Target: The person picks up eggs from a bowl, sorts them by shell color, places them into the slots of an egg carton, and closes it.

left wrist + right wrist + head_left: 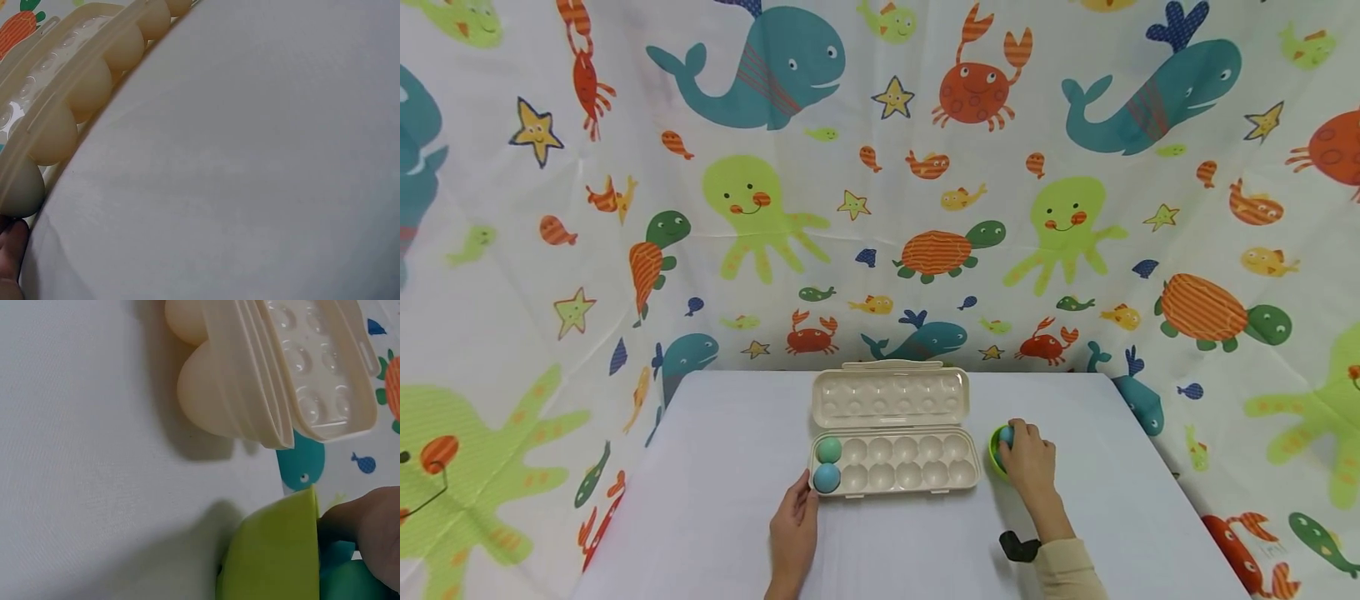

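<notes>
Right hand (1028, 461) is down in the green bowl (994, 457) at the right end of the egg tray (895, 463), fingers curled over a blue egg (1006, 434) that sits inside the bowl. From the right wrist view the bowl's green wall (275, 550) stands just beside the tray's cream cups, not touching them, with teal showing under the fingers (369, 531). Left hand (793, 525) lies on the white table (715, 500), fingertips up against the tray's front-left corner, fingers fairly straight and holding nothing (the left wrist view only catches a fingertip (12, 247) at the tray's edge). Tray lid hinged open at the back. Two eggs are already seated in the leftmost cups: a green egg (829, 449) behind, a second blue egg (826, 477) in front.
</notes>
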Action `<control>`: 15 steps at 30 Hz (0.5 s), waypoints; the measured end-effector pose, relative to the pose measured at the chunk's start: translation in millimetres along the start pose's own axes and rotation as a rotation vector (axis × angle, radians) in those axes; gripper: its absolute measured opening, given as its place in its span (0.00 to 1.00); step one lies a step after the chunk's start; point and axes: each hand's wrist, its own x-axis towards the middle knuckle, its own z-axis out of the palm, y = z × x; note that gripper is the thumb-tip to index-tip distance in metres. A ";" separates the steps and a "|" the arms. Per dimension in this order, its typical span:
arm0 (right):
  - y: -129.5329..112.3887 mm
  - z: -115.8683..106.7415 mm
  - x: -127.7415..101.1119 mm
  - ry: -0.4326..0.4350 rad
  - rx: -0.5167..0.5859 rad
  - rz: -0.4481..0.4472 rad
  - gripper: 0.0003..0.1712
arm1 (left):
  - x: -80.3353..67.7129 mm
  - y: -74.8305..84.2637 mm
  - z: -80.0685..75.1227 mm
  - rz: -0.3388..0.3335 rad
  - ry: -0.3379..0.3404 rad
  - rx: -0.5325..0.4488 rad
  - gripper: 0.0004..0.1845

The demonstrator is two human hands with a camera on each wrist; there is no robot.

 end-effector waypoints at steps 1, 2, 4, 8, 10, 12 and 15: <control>0.2 -0.3 -0.5 -0.002 -0.002 -0.004 0.22 | -0.6 0.2 -0.3 0.000 -0.002 -0.003 0.19; 0.6 -0.7 -0.9 -0.006 -0.003 -0.005 0.22 | -1.3 0.7 -0.8 0.000 -0.006 -0.002 0.19; 1.0 -1.6 -2.1 -0.008 0.001 -0.010 0.22 | -2.5 1.7 -1.6 -0.002 -0.014 -0.004 0.19; 1.0 -3.3 -3.6 0.005 0.036 -0.018 0.21 | -3.9 2.5 -2.5 -0.009 -0.028 -0.006 0.19; 0.7 -4.4 -3.2 0.017 0.060 -0.026 0.22 | -3.9 2.5 -2.5 -0.009 -0.031 -0.016 0.19; 0.3 -6.1 -1.9 0.025 0.085 -0.030 0.22 | -3.3 2.9 -2.6 -0.001 -0.033 -0.022 0.19; -0.1 -8.2 1.2 0.060 0.114 -0.041 0.22 | -1.7 3.4 -2.8 0.015 -0.032 -0.032 0.19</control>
